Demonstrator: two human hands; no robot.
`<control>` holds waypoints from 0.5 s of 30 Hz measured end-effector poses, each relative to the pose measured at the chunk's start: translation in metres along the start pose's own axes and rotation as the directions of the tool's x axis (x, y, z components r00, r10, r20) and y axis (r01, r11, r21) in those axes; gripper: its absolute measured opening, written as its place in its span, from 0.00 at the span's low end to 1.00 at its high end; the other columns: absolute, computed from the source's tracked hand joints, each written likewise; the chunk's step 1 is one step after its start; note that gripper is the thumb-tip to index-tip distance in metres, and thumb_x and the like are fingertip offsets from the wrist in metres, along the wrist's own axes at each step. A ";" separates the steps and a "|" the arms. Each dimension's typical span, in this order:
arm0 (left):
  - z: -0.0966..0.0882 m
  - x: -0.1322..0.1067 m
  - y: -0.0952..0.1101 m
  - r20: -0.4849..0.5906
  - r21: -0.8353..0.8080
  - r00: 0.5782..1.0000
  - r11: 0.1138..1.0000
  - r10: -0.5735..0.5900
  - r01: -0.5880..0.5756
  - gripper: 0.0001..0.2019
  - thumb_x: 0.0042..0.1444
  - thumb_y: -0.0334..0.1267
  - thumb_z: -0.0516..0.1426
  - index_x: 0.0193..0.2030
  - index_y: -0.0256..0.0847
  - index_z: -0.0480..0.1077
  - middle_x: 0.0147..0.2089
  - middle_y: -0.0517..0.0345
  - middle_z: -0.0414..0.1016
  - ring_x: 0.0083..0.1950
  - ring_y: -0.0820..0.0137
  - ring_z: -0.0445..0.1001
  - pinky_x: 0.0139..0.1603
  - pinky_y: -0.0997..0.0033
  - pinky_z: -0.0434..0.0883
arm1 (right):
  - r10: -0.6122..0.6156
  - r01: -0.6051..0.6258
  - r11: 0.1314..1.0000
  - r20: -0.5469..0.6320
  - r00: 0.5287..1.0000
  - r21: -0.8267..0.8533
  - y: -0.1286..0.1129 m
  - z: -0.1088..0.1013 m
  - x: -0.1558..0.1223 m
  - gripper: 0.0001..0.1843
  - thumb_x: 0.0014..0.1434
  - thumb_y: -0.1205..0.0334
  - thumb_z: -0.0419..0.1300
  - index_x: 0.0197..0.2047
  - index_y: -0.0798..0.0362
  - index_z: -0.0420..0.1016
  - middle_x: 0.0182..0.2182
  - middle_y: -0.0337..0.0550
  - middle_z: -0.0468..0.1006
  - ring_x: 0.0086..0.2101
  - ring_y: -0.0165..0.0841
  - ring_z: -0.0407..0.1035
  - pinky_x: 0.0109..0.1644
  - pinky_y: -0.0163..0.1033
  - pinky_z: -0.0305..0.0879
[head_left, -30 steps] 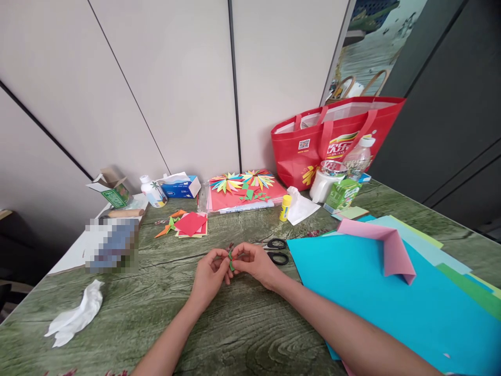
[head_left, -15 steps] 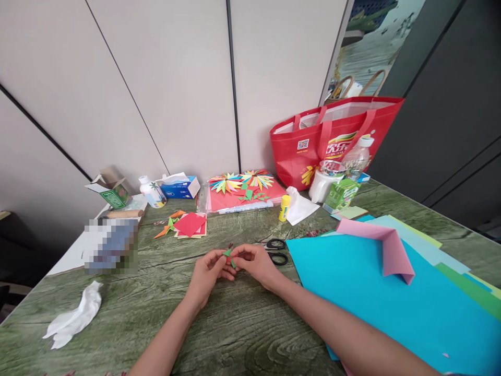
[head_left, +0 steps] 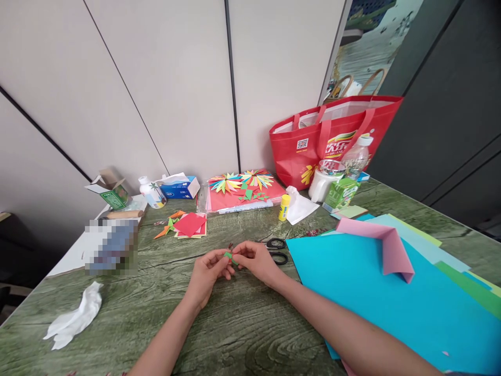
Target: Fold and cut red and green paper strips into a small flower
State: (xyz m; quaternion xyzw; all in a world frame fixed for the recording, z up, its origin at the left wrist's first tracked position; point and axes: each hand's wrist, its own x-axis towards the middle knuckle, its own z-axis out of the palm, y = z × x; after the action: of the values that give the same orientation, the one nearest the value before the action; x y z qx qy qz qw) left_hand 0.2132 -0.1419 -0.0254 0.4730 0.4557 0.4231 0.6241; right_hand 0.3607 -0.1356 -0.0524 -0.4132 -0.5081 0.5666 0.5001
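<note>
Above the middle of the table, my left hand [head_left: 207, 272] and my right hand [head_left: 256, 262] meet fingertip to fingertip. Between them is a small piece of green paper [head_left: 228, 255], pinched by the thumb and fingers of both hands. Most of the piece is hidden by the fingers, so its shape is unclear. Black-handled scissors [head_left: 278, 250] lie just beyond my right hand, their blades mostly covered by it. A yellow glue stick [head_left: 284, 208] stands upright farther back, beside a crumpled white tissue [head_left: 300, 206].
Blue paper sheets [head_left: 376, 292] spread across the right, with a folded pink strip [head_left: 385, 243] on top. Red paper squares [head_left: 190, 224] lie at left-centre. Behind are paper fans [head_left: 226, 183], a red bag [head_left: 297, 156], a bottle [head_left: 357, 154] and a blue box [head_left: 180, 188]. Another tissue [head_left: 76, 316] lies front left.
My fingers have shifted slightly around the green paper, and less of it shows; the red bit seen between them before is now hidden. Everything else on the table stays put.
</note>
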 end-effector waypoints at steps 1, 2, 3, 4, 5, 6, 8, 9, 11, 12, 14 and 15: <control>0.000 0.000 0.000 -0.009 -0.003 1.000 1.000 -0.002 0.002 0.12 0.44 0.38 0.62 0.34 0.32 0.72 0.20 0.57 0.74 0.20 0.75 0.69 0.23 0.77 0.65 | -0.004 0.004 1.000 0.004 1.000 -0.007 0.000 0.000 0.000 0.12 0.44 0.56 0.63 0.28 0.57 0.72 0.23 0.38 0.72 0.23 0.26 0.65 0.27 0.33 0.65; 0.001 0.000 0.001 -0.020 -0.009 1.000 1.000 -0.005 0.005 0.12 0.43 0.38 0.62 0.34 0.32 0.72 0.20 0.57 0.74 0.20 0.76 0.68 0.23 0.77 0.65 | -0.009 0.009 1.000 0.007 1.000 -0.008 0.000 0.000 -0.001 0.13 0.43 0.55 0.63 0.28 0.57 0.72 0.23 0.37 0.72 0.23 0.26 0.65 0.27 0.33 0.65; 0.001 -0.001 0.001 -0.031 -0.018 0.999 1.000 -0.012 0.012 0.12 0.43 0.38 0.62 0.33 0.32 0.72 0.19 0.57 0.74 0.20 0.75 0.68 0.23 0.77 0.65 | -0.010 0.010 1.000 0.009 1.000 0.001 0.000 0.000 -0.001 0.13 0.43 0.55 0.63 0.27 0.57 0.72 0.22 0.37 0.72 0.23 0.26 0.64 0.27 0.33 0.64; 0.002 -0.001 0.002 -0.041 -0.029 0.999 0.999 -0.020 0.018 0.12 0.43 0.38 0.62 0.32 0.32 0.72 0.19 0.57 0.74 0.19 0.75 0.69 0.22 0.77 0.66 | -0.004 0.004 1.000 0.012 1.000 0.020 0.000 0.000 -0.001 0.14 0.43 0.54 0.64 0.28 0.57 0.72 0.22 0.37 0.72 0.23 0.26 0.65 0.28 0.33 0.65; 0.002 0.000 0.002 -0.049 -0.038 0.998 0.999 -0.026 0.024 0.12 0.42 0.38 0.63 0.31 0.32 0.72 0.19 0.57 0.74 0.19 0.75 0.69 0.22 0.77 0.66 | 0.008 -0.009 0.999 0.015 1.000 0.046 0.000 0.001 -0.002 0.14 0.42 0.54 0.64 0.28 0.57 0.72 0.23 0.37 0.73 0.23 0.26 0.65 0.28 0.33 0.65; 0.003 0.000 0.002 -0.054 -0.044 0.998 0.999 -0.029 0.026 0.12 0.42 0.38 0.63 0.31 0.32 0.72 0.18 0.57 0.74 0.19 0.75 0.69 0.22 0.77 0.66 | 0.028 -0.030 0.997 0.020 0.999 0.074 0.000 0.001 -0.002 0.15 0.42 0.53 0.65 0.29 0.56 0.73 0.23 0.37 0.73 0.23 0.26 0.65 0.28 0.33 0.65; 0.003 -0.001 0.002 -0.057 -0.044 0.998 0.999 -0.027 0.025 0.11 0.42 0.38 0.63 0.31 0.32 0.72 0.18 0.57 0.74 0.18 0.75 0.69 0.22 0.77 0.66 | 0.082 -0.085 0.991 0.026 0.996 0.107 0.000 0.001 -0.002 0.17 0.40 0.53 0.65 0.30 0.56 0.73 0.23 0.37 0.73 0.22 0.26 0.64 0.26 0.32 0.64; 0.003 -0.001 0.001 -0.058 -0.041 0.998 0.999 -0.023 0.020 0.11 0.42 0.38 0.63 0.32 0.32 0.72 0.18 0.57 0.74 0.18 0.75 0.69 0.22 0.77 0.66 | 0.105 -0.107 0.989 0.024 0.994 0.105 -0.001 0.001 -0.002 0.17 0.39 0.53 0.66 0.29 0.57 0.73 0.22 0.37 0.73 0.21 0.25 0.63 0.24 0.31 0.62; 0.002 0.000 0.000 -0.057 -0.031 0.998 0.999 -0.012 0.011 0.11 0.43 0.37 0.62 0.32 0.32 0.72 0.18 0.57 0.74 0.18 0.75 0.69 0.22 0.77 0.66 | 0.115 -0.115 0.991 0.001 0.993 0.069 -0.003 0.000 -0.002 0.15 0.39 0.54 0.66 0.25 0.58 0.72 0.18 0.36 0.71 0.18 0.22 0.59 0.21 0.29 0.57; 0.002 0.000 0.000 -0.054 -0.024 0.999 1.000 -0.009 0.007 0.11 0.43 0.37 0.62 0.32 0.32 0.72 0.19 0.57 0.74 0.19 0.75 0.69 0.22 0.77 0.66 | 0.104 -0.103 0.994 -0.017 0.994 0.048 -0.004 0.000 -0.002 0.15 0.39 0.54 0.66 0.23 0.58 0.71 0.17 0.35 0.70 0.17 0.21 0.57 0.19 0.29 0.55; 0.001 0.000 -0.001 -0.049 -0.012 0.999 1.000 -0.005 0.005 0.11 0.43 0.37 0.62 0.32 0.32 0.72 0.19 0.57 0.74 0.19 0.75 0.69 0.22 0.77 0.66 | 0.076 -0.075 0.997 -0.035 0.997 0.033 -0.005 0.001 -0.003 0.15 0.39 0.55 0.66 0.21 0.57 0.70 0.16 0.34 0.70 0.17 0.21 0.57 0.19 0.28 0.54; 0.001 0.000 -0.001 -0.050 -0.012 0.999 1.000 -0.005 0.004 0.11 0.43 0.37 0.63 0.32 0.32 0.72 0.19 0.57 0.74 0.19 0.75 0.69 0.22 0.77 0.66 | 0.073 -0.071 0.996 -0.031 0.997 0.049 -0.006 0.001 -0.004 0.15 0.39 0.54 0.66 0.21 0.57 0.70 0.17 0.35 0.70 0.18 0.22 0.58 0.20 0.28 0.56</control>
State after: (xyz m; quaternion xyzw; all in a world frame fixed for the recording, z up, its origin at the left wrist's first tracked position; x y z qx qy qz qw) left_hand 0.2145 -0.1423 -0.0261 0.4578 0.4696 0.4360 0.6163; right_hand 0.3610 -0.1401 -0.0464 -0.4284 -0.4709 0.5893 0.4974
